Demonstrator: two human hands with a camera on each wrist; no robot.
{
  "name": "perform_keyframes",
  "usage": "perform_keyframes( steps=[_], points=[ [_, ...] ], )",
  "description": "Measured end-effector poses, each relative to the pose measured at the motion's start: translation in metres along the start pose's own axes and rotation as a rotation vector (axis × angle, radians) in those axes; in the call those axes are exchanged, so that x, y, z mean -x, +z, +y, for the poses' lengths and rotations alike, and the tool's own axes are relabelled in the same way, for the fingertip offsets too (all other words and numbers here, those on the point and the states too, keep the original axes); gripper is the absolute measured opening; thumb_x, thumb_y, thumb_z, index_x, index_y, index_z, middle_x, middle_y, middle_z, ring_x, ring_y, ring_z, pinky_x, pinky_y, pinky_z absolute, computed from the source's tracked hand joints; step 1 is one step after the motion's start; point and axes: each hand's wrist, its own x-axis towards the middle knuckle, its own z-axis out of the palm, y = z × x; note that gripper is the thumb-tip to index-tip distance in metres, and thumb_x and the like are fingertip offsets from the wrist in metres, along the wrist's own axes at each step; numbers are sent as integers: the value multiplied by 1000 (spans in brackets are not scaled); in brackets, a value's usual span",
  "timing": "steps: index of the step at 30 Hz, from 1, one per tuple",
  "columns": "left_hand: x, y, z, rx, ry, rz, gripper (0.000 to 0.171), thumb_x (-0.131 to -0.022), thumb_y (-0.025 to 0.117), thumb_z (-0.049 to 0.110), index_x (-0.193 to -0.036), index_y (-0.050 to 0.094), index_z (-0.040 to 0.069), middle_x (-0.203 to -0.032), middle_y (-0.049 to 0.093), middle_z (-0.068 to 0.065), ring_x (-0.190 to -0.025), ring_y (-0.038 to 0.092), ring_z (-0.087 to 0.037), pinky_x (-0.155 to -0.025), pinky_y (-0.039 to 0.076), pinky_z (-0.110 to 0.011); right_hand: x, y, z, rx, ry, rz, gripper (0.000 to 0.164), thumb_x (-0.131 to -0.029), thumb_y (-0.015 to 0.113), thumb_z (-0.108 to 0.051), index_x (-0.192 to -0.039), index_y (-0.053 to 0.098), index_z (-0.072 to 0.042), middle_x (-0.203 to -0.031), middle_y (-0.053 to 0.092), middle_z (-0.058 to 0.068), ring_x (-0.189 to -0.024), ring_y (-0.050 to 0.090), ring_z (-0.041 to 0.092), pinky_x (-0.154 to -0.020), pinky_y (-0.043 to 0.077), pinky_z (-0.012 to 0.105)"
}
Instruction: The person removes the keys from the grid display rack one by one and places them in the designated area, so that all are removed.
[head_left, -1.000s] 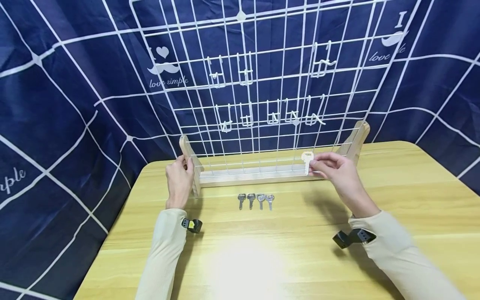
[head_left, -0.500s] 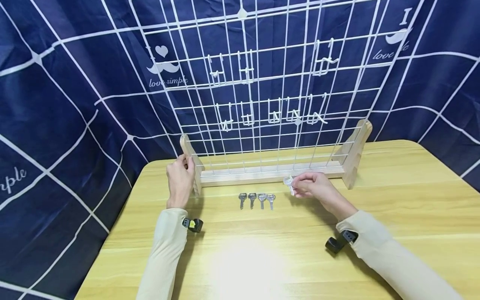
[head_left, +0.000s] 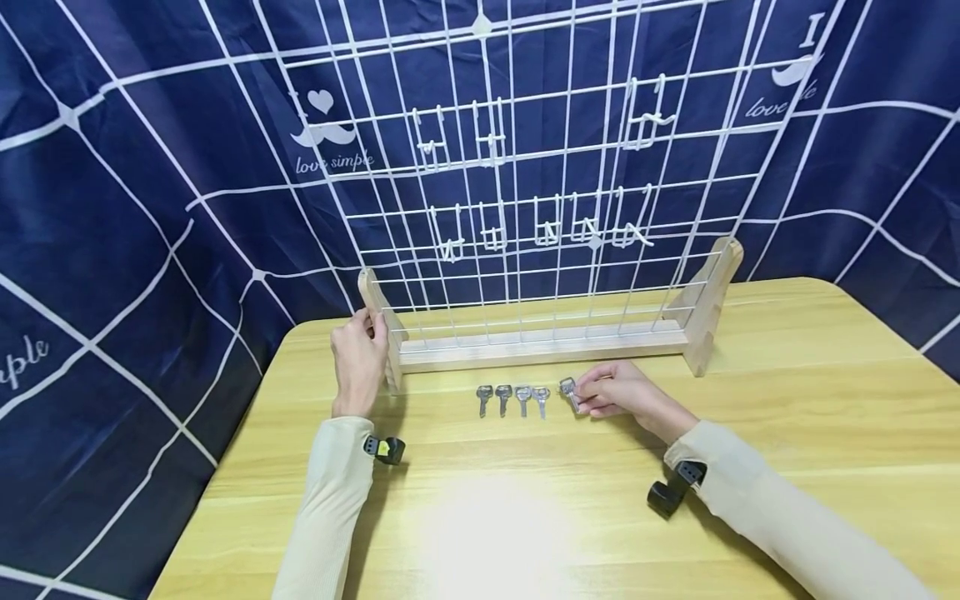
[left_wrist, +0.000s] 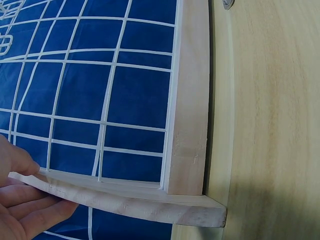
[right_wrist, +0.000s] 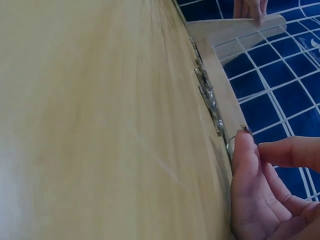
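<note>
My left hand point(head_left: 358, 362) grips the left wooden end piece point(left_wrist: 125, 205) of a stand that holds a white wire grid point(head_left: 525, 275). In the left wrist view the thumb lies on one side of that wood and the fingers on the other. Low over the table, my right hand point(head_left: 626, 396) pinches a silver key point(head_left: 567, 387) by its side, its head pointing up and away. Just left of it, several silver keys point(head_left: 503, 392) lie in a row in front of the stand's wooden base bar point(head_left: 540, 346). The right fingers hide part of the held key.
Several white wire hooks point(head_left: 547, 233) hang in two rows on the grid. A dark blue cloth point(head_left: 150, 333) with white lines rises behind and left of the wooden table point(head_left: 600, 517). The stand's right end piece point(head_left: 712, 308) stands beyond the right hand.
My right hand has come down from the grid's lower right, toward me and to the left, carrying the key to beside the row. The left hand stays on the stand.
</note>
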Motion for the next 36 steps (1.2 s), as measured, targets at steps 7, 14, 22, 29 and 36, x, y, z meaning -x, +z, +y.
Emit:
perform_keyframes(
  steps=[7, 14, 22, 29, 36],
  points=[
    [0, 0, -1, -10, 4, -5, 23, -93, 54, 7, -92, 67, -12, -90, 71, -22, -81, 71, -32, -70, 56, -43, -4, 6, 2, 53, 33, -11, 20, -88, 63, -4, -104, 63, 9, -78, 71, 9, -64, 67, 11, -56, 53, 20],
    [0, 0, -2, -4, 8, 0, 23, -93, 54, 6, -92, 68, -11, -90, 71, -23, -81, 71, -32, -70, 56, -44, -9, 6, 3, 36, 46, -45, 20, -90, 59, -4, -104, 61, 9, -78, 71, 6, -63, 68, 10, -54, 52, 19],
    [0, 0, -1, -2, 3, 2, 22, -93, 55, 7, -89, 67, -11, -88, 71, -22, -79, 71, -31, -69, 56, -43, -10, 6, 2, 55, 57, -50, 15, -90, 59, -6, -99, 62, 5, -77, 71, 5, -62, 68, 11, -53, 52, 19],
    [-1, 1, -1, 5, -9, -13, 22, -93, 55, 7, -91, 67, -11, -89, 71, -22, -79, 71, -31, -67, 56, -42, -5, -3, 8, 54, 65, -48, 18, -91, 57, -7, -101, 60, 8, -76, 69, 7, -63, 69, 14, -56, 54, 23],
    [-1, 0, -1, -4, -4, -8, 22, -93, 54, 7, -89, 67, -10, -88, 71, -22, -78, 71, -31, -67, 55, -43, 2, -12, 12, 37, 59, -94, 21, -94, 52, -9, -106, 56, 8, -78, 69, 7, -66, 69, 15, -58, 55, 24]
  ],
)
